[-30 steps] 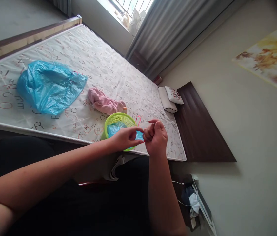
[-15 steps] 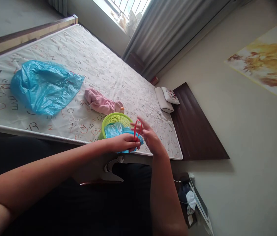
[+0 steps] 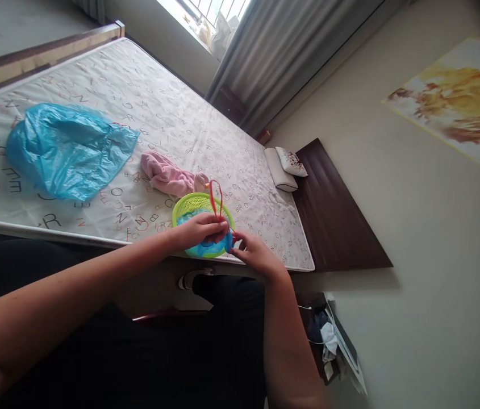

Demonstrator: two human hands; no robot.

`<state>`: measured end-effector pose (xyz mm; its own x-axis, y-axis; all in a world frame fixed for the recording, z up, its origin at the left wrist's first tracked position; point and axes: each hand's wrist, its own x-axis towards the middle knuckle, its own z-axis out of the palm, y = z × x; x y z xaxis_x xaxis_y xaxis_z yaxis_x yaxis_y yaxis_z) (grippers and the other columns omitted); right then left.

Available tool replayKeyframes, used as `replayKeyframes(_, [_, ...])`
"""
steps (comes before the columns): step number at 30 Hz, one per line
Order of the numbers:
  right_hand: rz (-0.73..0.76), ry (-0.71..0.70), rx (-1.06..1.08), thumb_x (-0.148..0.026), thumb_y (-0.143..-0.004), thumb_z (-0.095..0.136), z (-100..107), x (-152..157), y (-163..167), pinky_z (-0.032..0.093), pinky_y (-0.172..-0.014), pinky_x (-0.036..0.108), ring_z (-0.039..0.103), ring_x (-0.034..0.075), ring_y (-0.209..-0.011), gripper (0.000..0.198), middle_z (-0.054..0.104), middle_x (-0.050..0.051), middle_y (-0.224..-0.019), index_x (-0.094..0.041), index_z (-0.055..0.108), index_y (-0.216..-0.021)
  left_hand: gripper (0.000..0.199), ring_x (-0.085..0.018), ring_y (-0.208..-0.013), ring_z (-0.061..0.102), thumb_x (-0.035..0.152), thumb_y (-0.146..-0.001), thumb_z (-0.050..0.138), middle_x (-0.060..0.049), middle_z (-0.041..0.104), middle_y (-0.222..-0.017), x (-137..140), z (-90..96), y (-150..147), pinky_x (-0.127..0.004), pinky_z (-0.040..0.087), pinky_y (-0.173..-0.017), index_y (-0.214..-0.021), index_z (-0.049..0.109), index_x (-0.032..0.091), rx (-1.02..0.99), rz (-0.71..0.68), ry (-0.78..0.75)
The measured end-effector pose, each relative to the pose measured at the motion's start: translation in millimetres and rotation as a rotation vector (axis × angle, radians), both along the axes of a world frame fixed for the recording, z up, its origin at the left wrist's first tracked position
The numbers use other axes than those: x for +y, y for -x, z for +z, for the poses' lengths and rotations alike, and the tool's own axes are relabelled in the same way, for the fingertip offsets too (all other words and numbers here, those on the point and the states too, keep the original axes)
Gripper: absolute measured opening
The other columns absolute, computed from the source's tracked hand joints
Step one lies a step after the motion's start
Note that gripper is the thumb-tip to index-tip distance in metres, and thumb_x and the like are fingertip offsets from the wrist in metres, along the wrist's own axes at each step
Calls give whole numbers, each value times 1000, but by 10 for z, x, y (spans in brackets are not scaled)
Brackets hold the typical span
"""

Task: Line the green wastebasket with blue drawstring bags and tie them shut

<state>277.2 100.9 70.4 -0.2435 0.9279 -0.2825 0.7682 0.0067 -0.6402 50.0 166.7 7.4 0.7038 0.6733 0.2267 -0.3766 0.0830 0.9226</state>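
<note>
A green plastic basket stands at the near edge of the mattress, lined with a blue plastic bag that has a red drawstring. Over the basket's right side, my left hand is closed on the gathered bag top, and a loop of the drawstring rises above its fingers. My right hand pinches the bag's blue edge and drawstring just to the right of it. Behind the basket lies a crumpled pink cloth. Farther left, a second blue plastic bag rests puffed out on the mattress.
The letter-printed mattress reaches back to a wooden footboard and a dark headboard. Pillows lie near the headboard. At lower right, a bedside surface holds a white cloth and other items.
My right hand has come out of the red drawstring loop and down onto the bag's edge. My left hand has shifted left over the basket, with the loop now standing free.
</note>
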Motion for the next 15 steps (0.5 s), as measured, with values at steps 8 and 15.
replayKeyframes(8, [-241,-95,327,-51,-96,67,-165,48,-25,57,-89,36,68,23,-107,57,72,8,-123,-26,62,-147,51,-11,-54,46,60,-90,74,-1,54,-60,-13,-1,56,-24,35,-51,-70,61,15,-124,23,122])
replayKeyframes(15, [-272,-176,604,-48,-89,81,-99,202,279,60,-80,34,71,17,-79,37,76,1,-89,-25,74,-118,50,-10,-49,47,59,-85,81,-1,55,-56,-59,-5,41,-22,35,-48,-70,61,15,-181,-9,266])
